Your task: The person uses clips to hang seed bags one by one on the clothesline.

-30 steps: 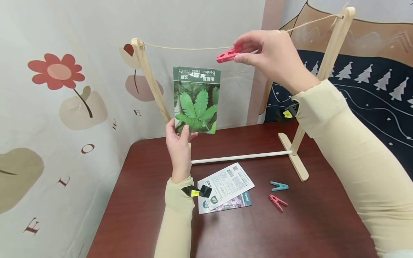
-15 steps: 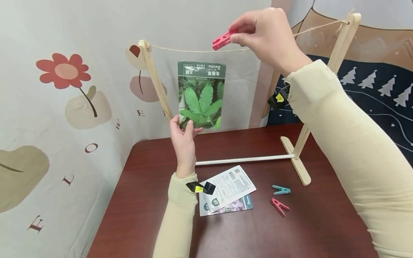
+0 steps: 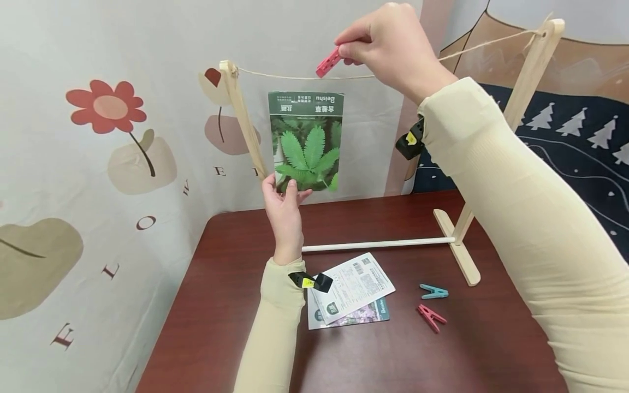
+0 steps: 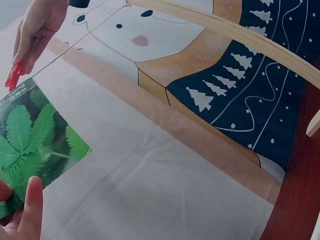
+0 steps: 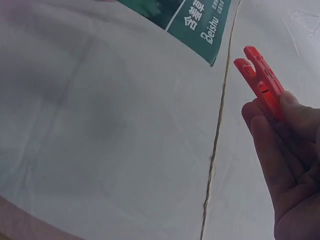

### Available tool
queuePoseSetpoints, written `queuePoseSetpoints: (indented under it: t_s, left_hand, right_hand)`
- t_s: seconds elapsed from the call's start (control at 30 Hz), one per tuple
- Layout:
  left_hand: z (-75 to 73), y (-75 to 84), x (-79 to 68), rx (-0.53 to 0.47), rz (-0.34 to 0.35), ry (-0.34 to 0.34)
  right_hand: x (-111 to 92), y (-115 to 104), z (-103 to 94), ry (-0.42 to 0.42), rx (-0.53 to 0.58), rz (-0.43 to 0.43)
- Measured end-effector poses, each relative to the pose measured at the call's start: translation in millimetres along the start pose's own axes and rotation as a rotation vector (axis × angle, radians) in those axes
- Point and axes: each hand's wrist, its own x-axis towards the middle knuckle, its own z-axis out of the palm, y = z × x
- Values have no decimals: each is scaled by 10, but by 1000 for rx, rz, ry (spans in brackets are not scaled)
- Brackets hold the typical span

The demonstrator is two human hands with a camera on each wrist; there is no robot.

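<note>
The left hand [image 3: 286,221] pinches a leaf-printed packet [image 3: 307,143] just beside the string [image 5: 220,114], farther right the right hand [image 3: 392,48] pinches a red peg [image 3: 328,63], and rightmost, a blue peg [image 3: 434,291] and another red peg [image 3: 431,317] lie on the bench [image 3: 221,284].

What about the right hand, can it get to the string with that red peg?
Probably yes: the right hand holds the red peg close to the string, and nothing shows between them in the right wrist view.
</note>
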Motion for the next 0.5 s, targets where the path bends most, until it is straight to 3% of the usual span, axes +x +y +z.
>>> queuePoseSetpoints:
  t_s: [0.2,0.5]
  left_hand:
    - [21,-8,27,-2,22,-1]
    - [47,-24,63,-17,20,-8]
  right_hand:
    - [53,-64,37,-6,6,-29]
    - [61,-65,83,-14,11,10]
